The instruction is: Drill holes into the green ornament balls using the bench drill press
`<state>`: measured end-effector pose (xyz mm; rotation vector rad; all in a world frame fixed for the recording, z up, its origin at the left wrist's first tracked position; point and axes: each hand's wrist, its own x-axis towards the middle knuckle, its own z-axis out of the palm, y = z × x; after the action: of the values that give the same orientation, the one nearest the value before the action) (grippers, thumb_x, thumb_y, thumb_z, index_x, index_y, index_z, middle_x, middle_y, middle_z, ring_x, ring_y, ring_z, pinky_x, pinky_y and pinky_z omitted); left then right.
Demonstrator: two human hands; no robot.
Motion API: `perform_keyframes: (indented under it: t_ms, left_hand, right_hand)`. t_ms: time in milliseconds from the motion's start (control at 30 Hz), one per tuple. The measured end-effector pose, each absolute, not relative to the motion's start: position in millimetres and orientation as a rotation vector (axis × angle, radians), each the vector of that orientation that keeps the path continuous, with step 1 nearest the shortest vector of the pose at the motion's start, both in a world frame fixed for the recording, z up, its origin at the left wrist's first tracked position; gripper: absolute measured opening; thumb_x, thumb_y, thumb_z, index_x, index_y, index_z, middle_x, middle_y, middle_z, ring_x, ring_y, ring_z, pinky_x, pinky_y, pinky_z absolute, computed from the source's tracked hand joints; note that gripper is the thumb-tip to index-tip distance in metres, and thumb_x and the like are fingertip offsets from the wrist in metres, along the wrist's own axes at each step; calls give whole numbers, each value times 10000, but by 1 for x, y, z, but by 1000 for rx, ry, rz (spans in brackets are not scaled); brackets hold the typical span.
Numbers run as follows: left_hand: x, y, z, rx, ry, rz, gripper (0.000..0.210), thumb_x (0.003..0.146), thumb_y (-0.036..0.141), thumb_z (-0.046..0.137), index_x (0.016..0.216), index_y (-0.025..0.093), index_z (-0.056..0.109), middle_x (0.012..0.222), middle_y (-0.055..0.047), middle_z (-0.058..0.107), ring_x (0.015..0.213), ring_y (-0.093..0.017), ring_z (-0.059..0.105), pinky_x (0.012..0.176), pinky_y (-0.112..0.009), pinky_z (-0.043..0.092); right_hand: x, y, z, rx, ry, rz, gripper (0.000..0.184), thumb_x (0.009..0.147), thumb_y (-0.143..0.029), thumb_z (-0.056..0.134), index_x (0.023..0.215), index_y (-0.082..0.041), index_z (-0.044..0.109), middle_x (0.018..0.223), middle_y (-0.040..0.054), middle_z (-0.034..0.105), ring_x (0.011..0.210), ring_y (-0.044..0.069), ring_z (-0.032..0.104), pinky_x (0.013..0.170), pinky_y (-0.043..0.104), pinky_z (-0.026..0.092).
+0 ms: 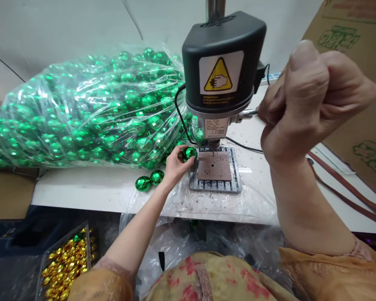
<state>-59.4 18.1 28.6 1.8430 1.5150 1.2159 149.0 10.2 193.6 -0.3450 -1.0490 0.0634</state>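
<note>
Between the thumb and fingers of my left hand (179,164) is a shiny green faceted ball (189,154), held just left of the drill press base (237,170). My right hand (303,100) is closed around the feed lever (250,113) at the side of the black drill press head (224,62). Below the chuck (213,144) a thin bit points down at a pinkish-brown board (217,172) with a dark hole in it. Two more green balls, a nearer one (143,183) and another (157,177), lie on the table beside my left wrist.
A large clear bag (90,113) full of green balls fills the table's left. Dark shavings are scattered around the base. A cardboard box (360,83) and brown straps (347,184) are at right. Lower left stands a clear bin (89,246) of gold balls.
</note>
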Motion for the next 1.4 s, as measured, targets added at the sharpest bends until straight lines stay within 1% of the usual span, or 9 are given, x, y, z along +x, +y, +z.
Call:
perform_keyframes:
  t_ms: [100, 167, 367, 533, 667, 767, 967, 1167, 1400]
  left_hand:
    - [-47, 13, 27, 1379, 1313, 1292, 484, 755, 472, 773, 1120, 180, 645, 788, -9, 649, 695, -139, 604, 597, -252, 498]
    - [-37, 10, 23, 1296, 1247, 1257, 545, 712, 505, 806, 1113, 170, 652, 819, -23, 679, 729, -142, 627, 614, -250, 504]
    - [-19, 4, 16, 1478, 1189, 1186, 547, 717, 483, 814, 1154, 191, 662, 912, -42, 715, 802, -161, 660, 703, -277, 527]
    - [-15, 2, 18, 1722, 1289, 1121, 512, 735, 408, 813, 1183, 203, 673, 1002, -60, 706, 831, -177, 635, 735, -303, 513]
    - [-7, 0, 17, 1873, 1295, 1145, 479, 729, 362, 826, 1160, 218, 673, 1071, -70, 701, 975, -235, 632, 868, -375, 509]
    - [0, -4, 13, 1859, 1288, 1175, 483, 749, 334, 809, 1185, 216, 636, 1163, -85, 684, 1090, -262, 626, 967, -420, 493]
    - [5, -8, 9, 1734, 1198, 1184, 504, 760, 329, 800, 1203, 211, 589, 1185, -79, 664, 1110, -246, 632, 990, -403, 499]
    - [3, -7, 8, 1715, 1172, 1182, 507, 764, 321, 801, 1208, 202, 586, 1192, -83, 658, 1128, -247, 625, 1008, -402, 486]
    - [3, -8, 6, 1710, 1186, 1181, 522, 767, 316, 800, 1226, 210, 578, 1212, -87, 649, 1143, -247, 610, 1026, -401, 467]
  right_hand:
    - [147, 14, 193, -323, -1027, 42, 547, 803, -442, 691, 487, -168, 338, 445, -68, 309, 402, 19, 309, 460, 270, 191]
    - [146, 16, 193, -313, -1020, 33, 548, 808, -441, 682, 496, -174, 319, 441, -72, 286, 393, 19, 294, 452, 270, 177]
    - [149, 16, 191, -324, -1066, 19, 517, 866, -386, 642, 527, -182, 310, 446, -76, 288, 394, 28, 296, 448, 277, 171]
    - [150, 17, 186, -474, -1083, 15, 539, 893, -514, 574, 573, -209, 266, 500, -63, 250, 441, 47, 251, 463, 285, 241]
    - [150, 13, 186, -577, -1090, 14, 564, 881, -596, 537, 585, -212, 249, 530, -55, 219, 463, 46, 264, 471, 276, 258]
    - [150, 14, 186, -526, -1102, 17, 554, 886, -560, 558, 582, -208, 256, 530, -56, 212, 455, 45, 249, 467, 276, 242]
    - [152, 16, 185, -478, -1110, 21, 564, 901, -521, 571, 572, -210, 235, 516, -54, 220, 445, 54, 238, 458, 287, 229]
    - [149, -7, 178, -468, -1106, 72, 486, 919, -275, 581, 537, -193, 291, 483, -52, 253, 418, 45, 319, 461, 272, 241]
    - [152, -12, 165, -457, -1132, 52, 523, 913, -264, 576, 522, -177, 241, 454, -51, 247, 402, 38, 335, 461, 270, 263]
